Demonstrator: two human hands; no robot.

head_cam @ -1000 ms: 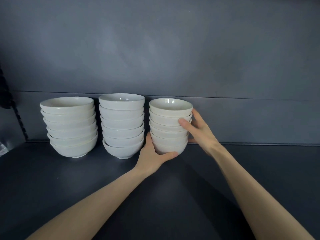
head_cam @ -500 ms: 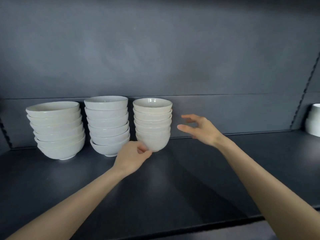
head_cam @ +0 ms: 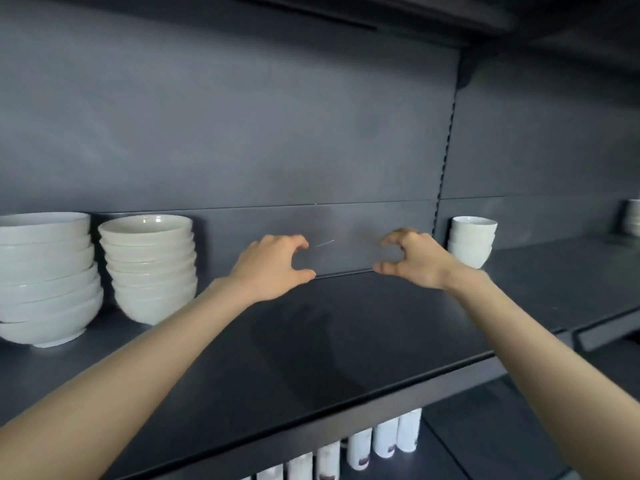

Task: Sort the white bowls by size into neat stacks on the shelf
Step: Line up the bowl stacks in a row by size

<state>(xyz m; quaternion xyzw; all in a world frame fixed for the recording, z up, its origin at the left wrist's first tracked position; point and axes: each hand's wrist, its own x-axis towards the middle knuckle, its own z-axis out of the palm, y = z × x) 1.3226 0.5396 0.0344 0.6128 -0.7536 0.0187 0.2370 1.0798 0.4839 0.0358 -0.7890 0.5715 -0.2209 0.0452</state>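
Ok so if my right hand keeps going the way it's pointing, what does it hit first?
Probably the shelf's back panel. The right hand is open, empty, fingers aimed at that dark panel with nothing between. The small bowl stack sits off to its right, outside that line, though depth is unclear.

Left hand point(head_cam: 272, 268), right hand point(head_cam: 414, 259): released third bowl stack point(head_cam: 150, 268), now empty, cupped over bare shelf point(head_cam: 346, 341); view shifted right.
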